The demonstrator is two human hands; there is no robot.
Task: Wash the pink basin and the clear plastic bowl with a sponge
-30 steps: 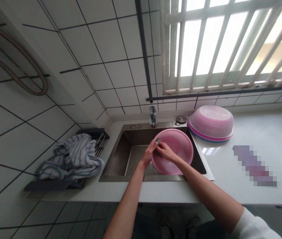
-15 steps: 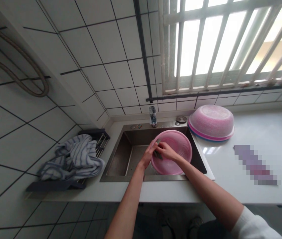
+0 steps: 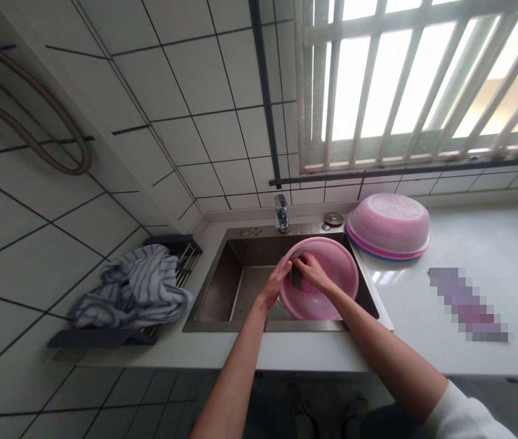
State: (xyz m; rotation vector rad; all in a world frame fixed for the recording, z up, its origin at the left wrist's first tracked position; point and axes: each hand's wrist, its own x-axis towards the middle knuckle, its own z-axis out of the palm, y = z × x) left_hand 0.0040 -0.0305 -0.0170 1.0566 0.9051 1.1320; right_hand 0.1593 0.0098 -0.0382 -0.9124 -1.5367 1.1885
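A pink plastic colander (image 3: 342, 274) with a finely perforated wall is held tilted in the right half of the steel sink (image 3: 222, 292). My left hand (image 3: 273, 288) is closed on its left rim, thumb on the inner side and the other fingers mostly hidden behind the wall. Inside the bowl, near that same rim, my right hand (image 3: 312, 271) grips a grey-green cloth (image 3: 296, 278) and presses it to the inner wall. Part of the cloth hangs below the fingers.
A faucet (image 3: 281, 213) stands behind the sink, beside a metal drain strainer (image 3: 333, 219). Upturned pink colanders (image 3: 387, 222) are stacked on the counter to the right, near a blurred-out item (image 3: 469, 305). A striped towel (image 3: 140, 289) lies on a rack at left.
The colander has shifted slightly right. My right hand has moved a little right and up along the inner wall with the cloth, and more of the cloth shows. My left hand stays on the rim.
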